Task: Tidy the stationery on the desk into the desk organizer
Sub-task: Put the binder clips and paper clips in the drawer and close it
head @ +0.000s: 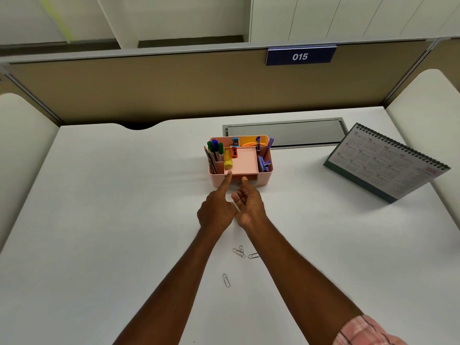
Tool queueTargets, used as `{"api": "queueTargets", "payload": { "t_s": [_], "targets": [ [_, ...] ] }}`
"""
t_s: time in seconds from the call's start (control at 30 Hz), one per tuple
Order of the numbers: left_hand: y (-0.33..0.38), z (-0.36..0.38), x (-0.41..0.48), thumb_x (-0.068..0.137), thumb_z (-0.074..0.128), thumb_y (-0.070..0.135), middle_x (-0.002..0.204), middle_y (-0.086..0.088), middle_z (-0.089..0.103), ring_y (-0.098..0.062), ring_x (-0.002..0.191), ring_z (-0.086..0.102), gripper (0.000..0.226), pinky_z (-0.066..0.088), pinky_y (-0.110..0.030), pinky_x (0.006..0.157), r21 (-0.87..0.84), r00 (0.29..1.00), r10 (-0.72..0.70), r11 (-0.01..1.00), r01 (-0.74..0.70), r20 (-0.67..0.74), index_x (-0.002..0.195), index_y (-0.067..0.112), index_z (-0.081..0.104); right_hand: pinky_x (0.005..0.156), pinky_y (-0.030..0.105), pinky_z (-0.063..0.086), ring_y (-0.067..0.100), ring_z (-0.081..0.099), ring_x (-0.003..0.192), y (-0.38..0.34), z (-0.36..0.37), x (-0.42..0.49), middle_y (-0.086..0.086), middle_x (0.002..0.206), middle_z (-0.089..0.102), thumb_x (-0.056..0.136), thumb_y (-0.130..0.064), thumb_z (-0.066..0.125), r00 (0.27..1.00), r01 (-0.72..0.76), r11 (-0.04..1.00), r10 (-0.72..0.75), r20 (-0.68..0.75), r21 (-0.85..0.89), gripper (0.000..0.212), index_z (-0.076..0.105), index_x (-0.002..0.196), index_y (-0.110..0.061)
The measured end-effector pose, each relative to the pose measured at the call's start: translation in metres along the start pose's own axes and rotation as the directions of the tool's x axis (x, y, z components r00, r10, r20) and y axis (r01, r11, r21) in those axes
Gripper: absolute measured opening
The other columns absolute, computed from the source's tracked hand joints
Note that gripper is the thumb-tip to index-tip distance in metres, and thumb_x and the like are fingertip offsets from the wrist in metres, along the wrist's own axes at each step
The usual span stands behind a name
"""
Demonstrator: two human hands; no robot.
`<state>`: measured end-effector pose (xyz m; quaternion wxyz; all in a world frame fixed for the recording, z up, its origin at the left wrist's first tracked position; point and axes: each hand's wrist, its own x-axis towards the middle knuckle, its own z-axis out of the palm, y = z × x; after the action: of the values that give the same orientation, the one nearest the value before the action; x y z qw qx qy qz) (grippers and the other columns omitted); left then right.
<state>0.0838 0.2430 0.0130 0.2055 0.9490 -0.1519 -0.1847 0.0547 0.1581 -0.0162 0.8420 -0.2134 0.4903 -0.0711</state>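
Several clips (239, 252) lie loose on the near desk (124, 195), not yet stowed; pens (215, 148) and glue (228, 162) already stand in the organizer (263, 181), farther off. Left hand (216, 213) presses one straight forefinger on its near rim; right hand (250, 205), fingers (237, 198) loosely curled, touches its front, holding nothing

Two bare forearms reach from the near edge of the desk (112, 220) toward its middle, side by side. The left hand (216, 215) points its index finger straight ahead, the other fingers curled under. The right hand (250, 207), just beside it, turns palm inward with fingers loosely curled; a pink checked sleeve (368, 331) shows near the elbow.
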Motion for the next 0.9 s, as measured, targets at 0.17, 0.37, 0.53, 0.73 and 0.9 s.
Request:
{"api": "queueTargets", "payload": {
  "t_s": [0.17, 0.37, 0.53, 0.73, 0.9],
  "targets": [
    [0.001, 0.001, 0.000, 0.098, 0.066, 0.013, 0.132, -0.006, 0.066, -0.023, 0.102, 0.070, 0.090, 0.062, -0.039, 0.081, 0.000, 1.000, -0.012, 1.000, 0.012, -0.003, 0.159, 0.052, 0.013, 0.112, 0.051, 0.045, 0.026, 0.059, 0.126, 0.009, -0.014, -0.004, 0.005, 0.132, 0.064, 0.084, -0.044, 0.081, 1.000, -0.013, 1.000, 0.013, -0.007, -0.022, 0.058, 0.065, 0.131, -0.016],
    [-0.001, 0.001, -0.001, 0.099, 0.063, 0.009, 0.124, -0.004, 0.068, -0.016, 0.086, 0.065, 0.089, 0.049, -0.026, 0.058, -0.009, 1.000, 0.023, 1.000, -0.024, -0.016, 0.159, 0.052, 0.013, 0.100, 0.041, 0.051, 0.024, 0.065, 0.115, 0.020, -0.029, -0.015, 0.007, 0.121, 0.070, 0.085, -0.040, 0.081, 1.000, 0.005, 1.000, -0.006, -0.023, -0.029, 0.043, 0.071, 0.119, -0.015],
    [-0.002, 0.000, -0.002, 0.099, 0.062, 0.006, 0.115, -0.003, 0.069, -0.014, 0.077, 0.062, 0.088, 0.052, -0.029, 0.060, -0.020, 0.999, 0.040, 0.999, -0.040, -0.022, 0.160, 0.050, 0.016, 0.098, 0.041, 0.052, 0.025, 0.067, 0.112, 0.026, -0.034, -0.021, 0.008, 0.117, 0.072, 0.082, -0.044, 0.083, 0.999, 0.000, 0.999, -0.001, -0.036, -0.039, 0.046, 0.073, 0.115, -0.014],
    [-0.004, -0.001, -0.003, 0.099, 0.062, 0.005, 0.112, -0.003, 0.068, -0.013, 0.077, 0.060, 0.089, 0.050, -0.028, 0.059, -0.033, 0.999, 0.046, 0.998, -0.047, -0.016, 0.160, 0.050, 0.015, 0.092, 0.038, 0.051, 0.024, 0.067, 0.112, 0.026, -0.036, -0.024, 0.009, 0.119, 0.071, 0.082, -0.043, 0.083, 0.999, -0.004, 0.999, 0.002, -0.036, -0.037, 0.048, 0.071, 0.118, -0.013],
    [-0.004, -0.001, -0.002, 0.099, 0.061, 0.003, 0.107, -0.004, 0.068, -0.013, 0.070, 0.058, 0.086, 0.049, -0.027, 0.056, -0.060, 0.998, 0.069, 0.996, -0.070, -0.011, 0.160, 0.047, 0.018, 0.089, 0.039, 0.053, 0.026, 0.066, 0.112, 0.022, -0.038, -0.029, 0.009, 0.120, 0.070, 0.081, -0.046, 0.082, 0.999, -0.028, 0.998, 0.027, -0.020, -0.062, 0.053, 0.068, 0.120, -0.012]
  ]
}}
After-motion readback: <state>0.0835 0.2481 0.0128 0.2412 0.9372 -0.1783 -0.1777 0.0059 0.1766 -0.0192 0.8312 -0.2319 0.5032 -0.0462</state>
